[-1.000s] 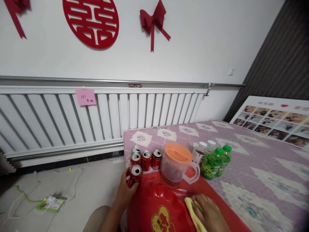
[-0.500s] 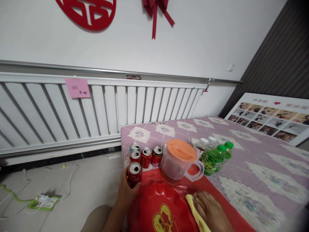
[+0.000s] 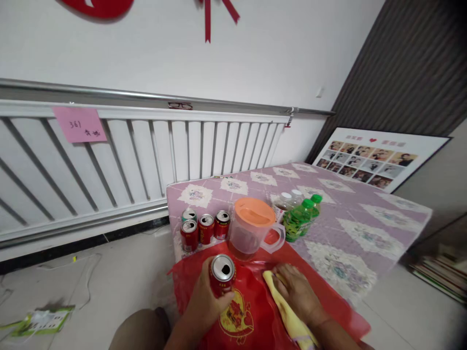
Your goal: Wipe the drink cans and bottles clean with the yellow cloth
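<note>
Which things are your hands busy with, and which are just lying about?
Seemingly in use:
red can, in the left hand
yellow cloth, under the right hand

Seemingly just lying about:
four other cans
orange-lidded jug
bottles
glasses
pink note

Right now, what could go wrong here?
The left hand's can is open; tipping it could spill any contents on the red sheet. The other cans stand close together near the table's edge; one knock might topple several. Moving the cloth may drag the sheet.
</note>
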Demonstrator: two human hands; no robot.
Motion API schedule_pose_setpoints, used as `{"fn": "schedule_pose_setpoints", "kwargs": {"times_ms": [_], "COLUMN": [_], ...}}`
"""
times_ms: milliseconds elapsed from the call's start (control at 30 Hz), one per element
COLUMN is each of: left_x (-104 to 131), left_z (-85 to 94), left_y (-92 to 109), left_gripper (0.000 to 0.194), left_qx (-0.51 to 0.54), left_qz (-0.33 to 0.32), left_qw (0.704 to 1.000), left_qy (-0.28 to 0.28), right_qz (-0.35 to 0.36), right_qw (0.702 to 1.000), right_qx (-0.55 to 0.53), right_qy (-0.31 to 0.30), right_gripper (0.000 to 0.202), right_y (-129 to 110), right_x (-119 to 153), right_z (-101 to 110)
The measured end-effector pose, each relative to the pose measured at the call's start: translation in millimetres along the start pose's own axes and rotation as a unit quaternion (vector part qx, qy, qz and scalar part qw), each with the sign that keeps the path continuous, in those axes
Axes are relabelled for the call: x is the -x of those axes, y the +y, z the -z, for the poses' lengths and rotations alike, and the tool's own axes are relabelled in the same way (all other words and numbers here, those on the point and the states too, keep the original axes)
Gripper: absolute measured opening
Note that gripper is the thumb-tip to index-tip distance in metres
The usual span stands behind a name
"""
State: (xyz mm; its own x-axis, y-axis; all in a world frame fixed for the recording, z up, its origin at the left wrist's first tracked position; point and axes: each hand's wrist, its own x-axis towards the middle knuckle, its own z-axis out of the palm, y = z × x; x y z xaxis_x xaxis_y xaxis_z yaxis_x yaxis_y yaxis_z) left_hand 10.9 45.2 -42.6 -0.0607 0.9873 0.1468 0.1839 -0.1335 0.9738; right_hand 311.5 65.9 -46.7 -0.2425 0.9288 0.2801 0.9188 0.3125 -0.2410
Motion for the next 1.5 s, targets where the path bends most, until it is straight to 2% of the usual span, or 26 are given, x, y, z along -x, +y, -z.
{"fn": "schedule_pose_setpoints", "kwargs": {"times_ms": [133, 200, 267, 367, 500, 633, 733, 833, 967, 1033, 1167, 1233, 1333, 1400, 1500], "left_x": [2, 0, -2, -3, -3, -3, -4, -3, -1, 0, 3, 4, 7, 9, 12], "left_z": [6.1, 13.0, 20.6, 31.1, 40.3, 45.2, 46.4, 45.6, 43.2, 42.0, 40.2, 38.9, 35.6, 32.7, 29.8], "left_y": [-18, -25, -29, -25, -12, -5, -5, -10, -24, -32, -44, -47, -47, -47, -47], "left_gripper": [0.080, 0.078, 0.076, 0.072, 0.066, 0.067, 0.070, 0.073, 0.084, 0.090, 0.099, 0.100, 0.101, 0.103, 0.100], "left_qx": [0.012, 0.032, 0.067, 0.140, 0.189, 0.196, 0.195, 0.191, 0.142, 0.096, 0.011, -0.030, -0.063, -0.072, -0.095], "left_qz": [-0.018, 0.004, 0.053, 0.110, 0.114, 0.120, 0.114, 0.102, 0.084, 0.052, -0.052, -0.079, -0.086, -0.080, -0.085], "left_qw": [0.997, 0.994, 0.988, 0.971, 0.959, 0.959, 0.958, 0.960, 0.975, 0.985, 0.994, 0.995, 0.993, 0.994, 0.991], "left_qy": [0.072, 0.106, 0.129, 0.156, 0.176, 0.168, 0.174, 0.179, 0.146, 0.136, 0.093, 0.062, 0.040, 0.034, 0.035], "right_qz": [0.027, 0.024, 0.000, -0.075, -0.114, -0.130, -0.136, -0.134, -0.140, -0.134, -0.094, -0.086, -0.092, -0.112, -0.148], "right_qw": [0.999, 0.999, 0.999, 0.996, 0.990, 0.986, 0.982, 0.976, 0.970, 0.977, 0.985, 0.981, 0.964, 0.947, 0.929], "right_qx": [0.018, 0.034, 0.040, -0.021, -0.081, -0.097, -0.130, -0.170, -0.195, -0.167, -0.127, -0.160, -0.247, -0.301, -0.339], "right_qy": [-0.009, -0.005, 0.013, 0.034, -0.014, -0.029, -0.002, 0.015, -0.018, -0.008, 0.064, 0.064, 0.023, -0.018, -0.016], "right_gripper": [0.025, 0.023, 0.025, 0.034, 0.046, 0.045, 0.039, 0.044, 0.045, 0.041, 0.039, 0.042, 0.055, 0.069, 0.084], "right_y": [-4, -10, -22, -44, -69, -80, -84, -91, -100, -101, -109, -123, -155, -178, -202], "right_x": [-1, -1, 0, 6, 14, 17, 13, 6, 2, 3, 4, 2, -1, -4, -9], "right_z": [9, 16, 20, 16, 1, -7, -7, -9, -13, -13, 0, 9, 17, 15, 4]}}
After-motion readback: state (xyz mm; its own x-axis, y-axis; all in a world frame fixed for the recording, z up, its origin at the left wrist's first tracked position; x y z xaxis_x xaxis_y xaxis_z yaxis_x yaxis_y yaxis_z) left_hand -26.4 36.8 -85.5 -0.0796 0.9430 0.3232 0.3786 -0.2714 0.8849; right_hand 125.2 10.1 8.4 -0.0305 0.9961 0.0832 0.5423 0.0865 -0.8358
